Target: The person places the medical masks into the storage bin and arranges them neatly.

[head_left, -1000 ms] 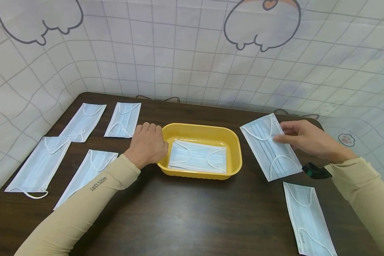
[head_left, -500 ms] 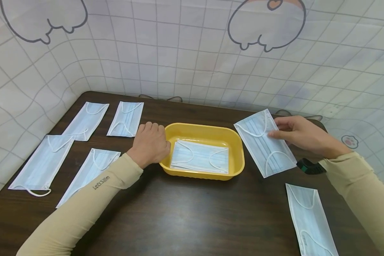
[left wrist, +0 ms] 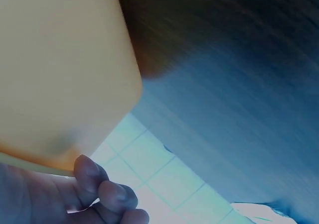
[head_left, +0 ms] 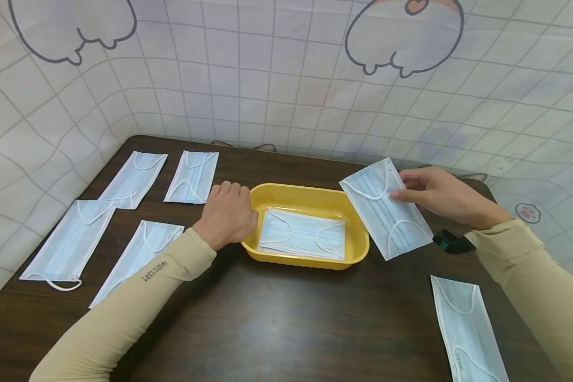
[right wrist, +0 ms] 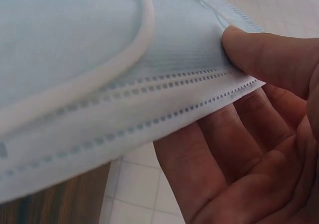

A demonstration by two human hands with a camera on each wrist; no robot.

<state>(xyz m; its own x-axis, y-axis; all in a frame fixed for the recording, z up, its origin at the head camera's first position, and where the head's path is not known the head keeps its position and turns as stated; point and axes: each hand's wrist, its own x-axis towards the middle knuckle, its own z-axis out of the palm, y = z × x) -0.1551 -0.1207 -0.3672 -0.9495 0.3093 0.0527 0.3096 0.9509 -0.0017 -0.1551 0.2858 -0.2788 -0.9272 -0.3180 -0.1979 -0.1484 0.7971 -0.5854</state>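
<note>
My left hand (head_left: 230, 213) grips the left rim of a yellow plastic basin (head_left: 310, 192); in the left wrist view its fingers (left wrist: 117, 196) curl at the edge of the basin's pale wall (left wrist: 65, 69). Inside the basin lies a small stack of light blue face masks (head_left: 302, 234) with white ear loops. To the right, my right hand (head_left: 441, 196) pinches another face mask (head_left: 385, 209) by its side edge. Its thumb lies on top and the other fingers under it, as the right wrist view shows. This mask is tilted and overlaps the basin's right rim in the head view.
Several face masks lie on the left of the dark wooden table (head_left: 277, 323), one of them (head_left: 193, 178) just behind my left hand. One more mask (head_left: 469, 329) lies at the front right. A white grid-patterned cloth (head_left: 286, 79) hangs behind the table.
My right hand has carried its mask leftward and slightly up, up to the basin's right rim. The left hand keeps its grip on the basin. The whole view has shifted slightly.
</note>
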